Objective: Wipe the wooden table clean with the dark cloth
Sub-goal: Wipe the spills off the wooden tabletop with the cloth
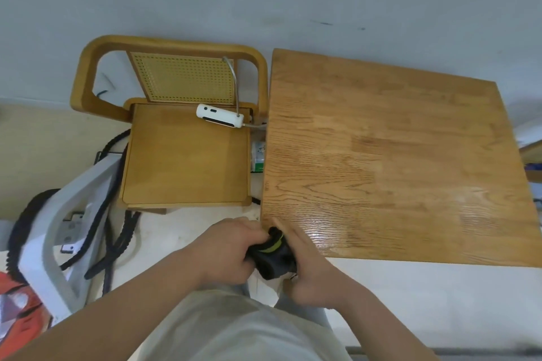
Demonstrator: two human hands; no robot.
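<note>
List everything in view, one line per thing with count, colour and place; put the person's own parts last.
wooden table: one, honey-brown, right of centre, its near-left corner by the hands.
dark cloth: one, black with a yellow-green stripe, bunched between both hands at the table's near-left corner.
wooden chair: one, light brown with a cane back, left of the table.
white device: one, white with a bent metal neck, on the chair seat by the backrest.
white chair frame: one, white, far left on the floor.
black cords: several, black, on the floor beside the chair.
small carton: one, white and green, in the gap between chair and table.
left hand: one, gripping the cloth.
right hand: one, gripping the cloth.
</note>
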